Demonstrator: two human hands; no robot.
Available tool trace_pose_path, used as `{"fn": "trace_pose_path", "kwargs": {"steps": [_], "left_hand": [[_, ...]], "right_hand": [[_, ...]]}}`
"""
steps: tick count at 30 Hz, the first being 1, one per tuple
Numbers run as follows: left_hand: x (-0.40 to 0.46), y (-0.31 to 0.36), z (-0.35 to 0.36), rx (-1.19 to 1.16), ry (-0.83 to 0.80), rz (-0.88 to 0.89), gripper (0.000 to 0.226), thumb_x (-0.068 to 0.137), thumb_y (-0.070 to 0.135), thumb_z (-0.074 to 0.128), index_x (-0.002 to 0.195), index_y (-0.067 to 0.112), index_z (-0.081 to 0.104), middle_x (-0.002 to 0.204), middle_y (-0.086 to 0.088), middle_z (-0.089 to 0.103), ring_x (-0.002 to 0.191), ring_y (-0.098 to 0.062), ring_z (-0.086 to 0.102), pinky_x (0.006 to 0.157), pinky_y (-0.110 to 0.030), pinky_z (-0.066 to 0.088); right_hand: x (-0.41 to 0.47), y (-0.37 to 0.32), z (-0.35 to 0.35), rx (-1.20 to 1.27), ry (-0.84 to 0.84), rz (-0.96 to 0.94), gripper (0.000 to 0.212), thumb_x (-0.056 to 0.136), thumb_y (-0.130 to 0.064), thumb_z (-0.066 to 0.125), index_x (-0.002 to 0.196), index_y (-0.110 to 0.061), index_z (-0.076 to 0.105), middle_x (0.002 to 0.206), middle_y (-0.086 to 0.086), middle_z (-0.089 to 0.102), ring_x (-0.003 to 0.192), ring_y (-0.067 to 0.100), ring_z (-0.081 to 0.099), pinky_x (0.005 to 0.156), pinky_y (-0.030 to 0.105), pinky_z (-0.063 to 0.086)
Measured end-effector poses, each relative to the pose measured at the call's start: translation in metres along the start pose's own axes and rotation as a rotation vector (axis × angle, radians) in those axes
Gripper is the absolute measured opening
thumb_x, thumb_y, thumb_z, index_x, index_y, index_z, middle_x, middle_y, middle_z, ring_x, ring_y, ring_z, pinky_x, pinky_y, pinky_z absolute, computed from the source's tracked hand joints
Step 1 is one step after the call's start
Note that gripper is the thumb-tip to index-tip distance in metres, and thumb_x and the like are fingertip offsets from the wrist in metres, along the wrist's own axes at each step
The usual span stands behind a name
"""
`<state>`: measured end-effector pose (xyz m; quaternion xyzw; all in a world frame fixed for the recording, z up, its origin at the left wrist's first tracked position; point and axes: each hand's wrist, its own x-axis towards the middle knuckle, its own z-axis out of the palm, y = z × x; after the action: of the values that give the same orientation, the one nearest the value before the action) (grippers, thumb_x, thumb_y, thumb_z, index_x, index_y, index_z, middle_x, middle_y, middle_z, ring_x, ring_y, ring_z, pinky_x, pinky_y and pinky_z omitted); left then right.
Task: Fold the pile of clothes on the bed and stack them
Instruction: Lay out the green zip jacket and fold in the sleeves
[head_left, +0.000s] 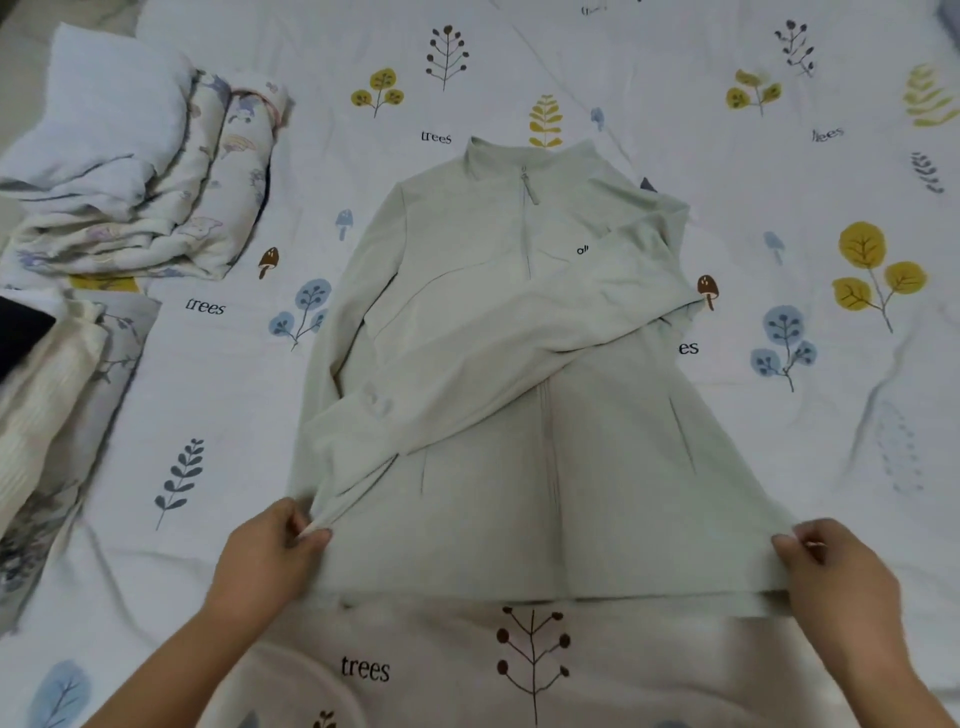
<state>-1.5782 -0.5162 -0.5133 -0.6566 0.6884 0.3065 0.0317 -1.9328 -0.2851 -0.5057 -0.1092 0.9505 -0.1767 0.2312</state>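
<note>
A pale green zip-up jacket (519, 415) lies flat on the bed, collar away from me and zip facing up. Its right sleeve is folded diagonally across the chest toward the lower left. My left hand (275, 545) pinches the bottom left corner of the hem together with the sleeve cuff. On the other side, my right hand (836, 566) grips the bottom right corner of the hem. Both corners are lifted slightly off the sheet.
The bed sheet (779, 156) is white with printed trees, leaves and mushrooms. A folded patterned quilt (145, 171) lies at the upper left. Cream and patterned clothes (47, 395) are piled at the left edge, with a dark item beside them.
</note>
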Motion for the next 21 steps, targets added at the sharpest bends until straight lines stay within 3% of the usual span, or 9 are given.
{"fn": "trace_pose_path", "kwargs": {"steps": [3,5,8,10,13,16,18,21], "left_hand": [[-0.004,-0.009,-0.003,0.076,-0.176,-0.046,0.039,0.074,0.006,0.07,0.057,0.013,0.036,0.054,0.001,0.042,0.054,-0.014,0.039,0.051,-0.025,0.028],[-0.006,-0.01,0.0,0.069,-0.235,-0.071,0.032,0.074,0.011,0.07,0.063,0.012,0.04,0.059,0.001,0.045,0.056,-0.013,0.042,0.054,-0.025,0.031],[-0.008,-0.001,0.004,-0.019,-0.198,-0.094,0.026,0.083,0.034,0.065,0.077,0.012,0.052,0.075,-0.003,0.06,0.072,-0.017,0.057,0.062,-0.026,0.039],[-0.007,0.0,0.005,0.055,-0.155,-0.055,0.024,0.09,0.031,0.057,0.074,0.012,0.055,0.073,-0.007,0.062,0.075,-0.022,0.058,0.059,-0.022,0.035],[-0.007,-0.006,0.004,0.212,-0.175,-0.081,0.031,0.091,0.025,0.055,0.063,0.014,0.045,0.062,0.0,0.051,0.066,-0.019,0.05,0.053,-0.025,0.03],[-0.005,-0.005,0.002,0.337,-0.253,-0.081,0.037,0.09,0.035,0.053,0.062,0.019,0.036,0.063,0.006,0.047,0.069,-0.016,0.049,0.054,-0.026,0.029],[-0.002,0.002,-0.002,0.33,-0.195,-0.093,0.037,0.09,0.045,0.05,0.063,0.021,0.04,0.065,0.007,0.051,0.066,-0.014,0.05,0.054,-0.026,0.032],[0.009,0.008,-0.01,0.25,0.026,-0.168,0.043,0.09,0.052,0.046,0.072,0.013,0.049,0.071,0.002,0.056,0.069,-0.019,0.052,0.061,-0.03,0.038]], "right_hand": [[-0.003,0.022,-0.015,-0.024,-0.004,0.09,0.011,0.087,-0.019,0.059,0.077,-0.021,0.055,0.076,0.01,0.064,0.064,0.032,0.063,0.064,0.038,0.045],[-0.007,0.023,-0.013,-0.061,-0.091,0.078,0.016,0.087,-0.02,0.061,0.071,-0.018,0.056,0.077,0.011,0.063,0.078,0.033,0.062,0.069,0.037,0.043],[-0.008,0.009,-0.005,0.008,-0.17,0.058,0.017,0.088,-0.032,0.06,0.084,-0.016,0.059,0.085,0.011,0.06,0.087,0.029,0.053,0.075,0.035,0.035],[-0.004,0.007,-0.003,-0.038,-0.2,0.018,0.015,0.087,-0.03,0.062,0.081,-0.016,0.059,0.082,0.009,0.062,0.084,0.029,0.054,0.073,0.034,0.037],[0.005,0.015,-0.005,-0.164,-0.177,0.061,0.015,0.085,-0.021,0.062,0.071,-0.013,0.06,0.074,0.011,0.065,0.073,0.03,0.058,0.068,0.036,0.043],[0.007,0.016,-0.003,-0.279,-0.189,0.15,0.017,0.083,-0.028,0.063,0.09,-0.013,0.065,0.095,0.018,0.066,0.09,0.034,0.061,0.08,0.039,0.046],[0.007,0.003,0.001,-0.31,-0.104,0.11,0.03,0.08,-0.029,0.065,0.103,-0.011,0.058,0.109,0.022,0.059,0.101,0.04,0.054,0.087,0.044,0.043],[0.0,-0.038,0.008,-0.207,0.139,-0.144,0.05,0.08,-0.026,0.066,0.122,-0.003,0.053,0.119,0.031,0.051,0.11,0.046,0.045,0.094,0.052,0.037]]}}
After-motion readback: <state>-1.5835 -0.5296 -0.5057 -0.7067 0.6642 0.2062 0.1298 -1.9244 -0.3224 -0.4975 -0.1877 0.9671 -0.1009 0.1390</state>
